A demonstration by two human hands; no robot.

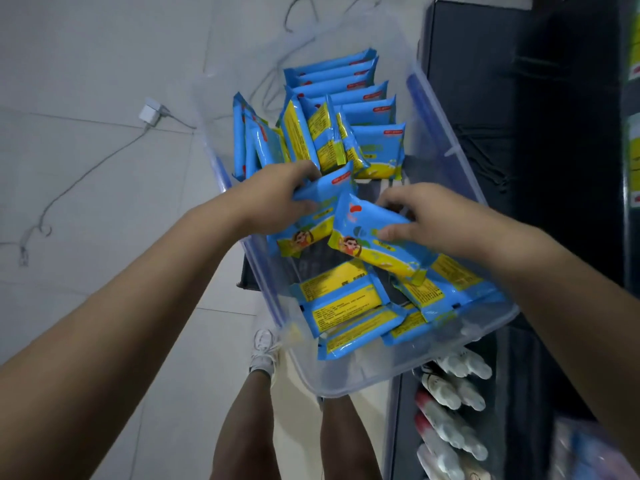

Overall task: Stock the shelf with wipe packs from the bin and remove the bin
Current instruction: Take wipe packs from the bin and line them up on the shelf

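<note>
Looking down into a clear bin (346, 379). Gripping one wipe pack (325, 194) with left hand (277, 192) fingers, another pack (372, 245) with right hand (438, 220) fingers.

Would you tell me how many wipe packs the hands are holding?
2: one wipe pack in the left hand, another wipe pack in the right hand, both over the bin. Others possibly hidden.

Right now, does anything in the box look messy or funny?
Yes. In the clear bin, the far packs stand in a tidy row, but the middle packs lean crookedly and the near packs lie flat in a jumble, yellow backs up. A loose cable trails across the floor.
</note>
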